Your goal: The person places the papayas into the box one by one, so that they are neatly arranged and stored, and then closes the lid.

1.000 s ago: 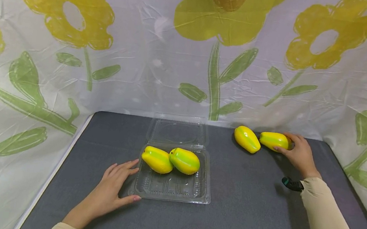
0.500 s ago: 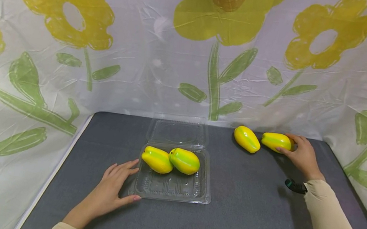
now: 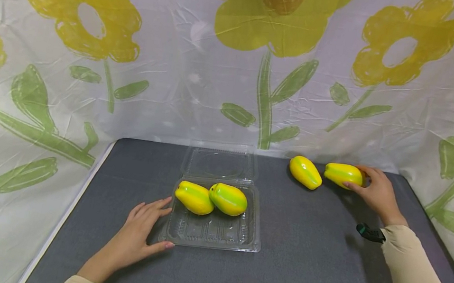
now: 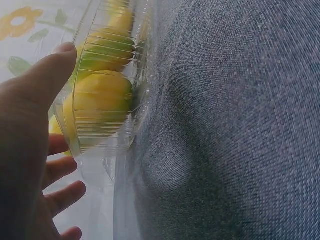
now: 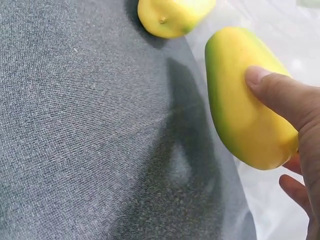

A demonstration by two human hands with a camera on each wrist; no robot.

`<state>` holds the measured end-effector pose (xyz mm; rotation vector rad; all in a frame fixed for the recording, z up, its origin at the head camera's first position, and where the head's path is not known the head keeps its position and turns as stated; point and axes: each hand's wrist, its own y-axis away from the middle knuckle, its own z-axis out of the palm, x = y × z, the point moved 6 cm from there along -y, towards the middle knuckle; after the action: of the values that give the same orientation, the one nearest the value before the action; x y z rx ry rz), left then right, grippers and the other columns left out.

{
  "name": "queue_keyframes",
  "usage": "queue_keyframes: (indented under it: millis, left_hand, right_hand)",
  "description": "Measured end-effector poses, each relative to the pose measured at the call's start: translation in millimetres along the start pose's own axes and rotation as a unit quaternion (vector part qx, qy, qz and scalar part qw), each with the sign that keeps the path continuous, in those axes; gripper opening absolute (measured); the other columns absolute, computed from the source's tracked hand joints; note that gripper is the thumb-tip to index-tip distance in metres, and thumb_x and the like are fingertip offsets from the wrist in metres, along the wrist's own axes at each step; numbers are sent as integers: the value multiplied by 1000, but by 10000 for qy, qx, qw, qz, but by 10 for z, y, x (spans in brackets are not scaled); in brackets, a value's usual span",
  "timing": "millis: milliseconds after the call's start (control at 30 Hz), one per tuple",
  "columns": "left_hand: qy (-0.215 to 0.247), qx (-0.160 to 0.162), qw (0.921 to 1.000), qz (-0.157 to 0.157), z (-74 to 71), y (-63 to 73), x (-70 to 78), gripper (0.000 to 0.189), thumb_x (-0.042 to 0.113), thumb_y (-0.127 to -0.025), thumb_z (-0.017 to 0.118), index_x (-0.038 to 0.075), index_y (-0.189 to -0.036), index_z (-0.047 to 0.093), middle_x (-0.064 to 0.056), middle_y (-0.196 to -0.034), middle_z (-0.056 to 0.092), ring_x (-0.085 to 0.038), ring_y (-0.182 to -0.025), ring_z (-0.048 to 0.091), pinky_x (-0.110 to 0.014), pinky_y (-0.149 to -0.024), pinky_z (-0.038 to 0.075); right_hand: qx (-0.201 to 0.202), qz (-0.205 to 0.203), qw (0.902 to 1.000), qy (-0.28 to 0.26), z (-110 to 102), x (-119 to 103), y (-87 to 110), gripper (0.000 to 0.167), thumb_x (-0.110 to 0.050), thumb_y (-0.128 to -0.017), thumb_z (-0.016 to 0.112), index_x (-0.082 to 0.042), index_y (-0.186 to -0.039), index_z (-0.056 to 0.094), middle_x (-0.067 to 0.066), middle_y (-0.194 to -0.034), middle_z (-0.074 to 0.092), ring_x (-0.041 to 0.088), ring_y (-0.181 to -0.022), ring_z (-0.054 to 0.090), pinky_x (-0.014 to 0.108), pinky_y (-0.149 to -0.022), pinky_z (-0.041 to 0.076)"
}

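Note:
At the back right of the table my right hand (image 3: 379,192) grips a yellow papaya (image 3: 343,175) with green streaks, thumb on its near side. In the right wrist view the thumb presses along the papaya (image 5: 245,110), and the other fingers are mostly hidden behind it. A second papaya (image 3: 305,172) lies just left of it. My left hand (image 3: 137,232) has its fingers spread at the left side of a clear plastic clamshell box (image 3: 213,242), thumb by its front left corner. Two more papayas, a left one (image 3: 194,198) and a right one (image 3: 229,199), lie side by side in the box.
The box's clear lid (image 3: 221,162) is folded back toward the rear of the dark grey table (image 3: 301,266). A white cloth (image 3: 166,81) printed with yellow flowers hangs behind the table and along its sides.
My right hand has shifted slightly to the right with the papaya in its grip, widening the gap to the neighbouring papaya. My left hand and the box stay where they were.

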<state>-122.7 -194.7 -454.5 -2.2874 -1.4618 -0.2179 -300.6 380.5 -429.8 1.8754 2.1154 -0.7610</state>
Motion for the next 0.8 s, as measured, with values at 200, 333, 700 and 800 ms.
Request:
queue_keyframes:
  millis: [200,333,700,800]
  left_hand:
    - [-1,-23,10000,-16,5,1,-3,83,56,-76,79,9,-139,52,-6,-158,39,-31,-141,41,-66,-112,24]
    - [-19,-22,10000,-11,3,1,0,82,57,-76,78,9,-138,53,-6,-158,40,-31,-141,41,-66,-112,25]
    - [-71,3,10000,13,-2,-3,-3,82,57,-76,78,10,-138,53,-6,-157,40,-31,-140,42,-66,-111,26]
    - [-81,15,10000,21,-1,-2,-5,82,58,-76,78,10,-138,53,-6,-157,40,-31,-140,42,-66,-111,26]
  right_hand:
    - [-64,45,10000,-22,-36,-52,25,70,-46,-87,73,-1,-136,53,27,-130,53,45,-113,51,61,-90,42]
    - [-64,15,10000,3,-47,-117,33,70,-46,-86,74,0,-136,53,27,-131,53,45,-114,50,61,-92,42]
    - [48,-267,9996,-104,-86,-318,13,68,-43,-85,76,-1,-135,55,24,-126,56,43,-112,53,60,-93,42]
    - [37,-328,9994,-139,-86,-385,-2,68,-43,-86,75,-1,-135,55,25,-129,55,42,-113,52,60,-94,42]
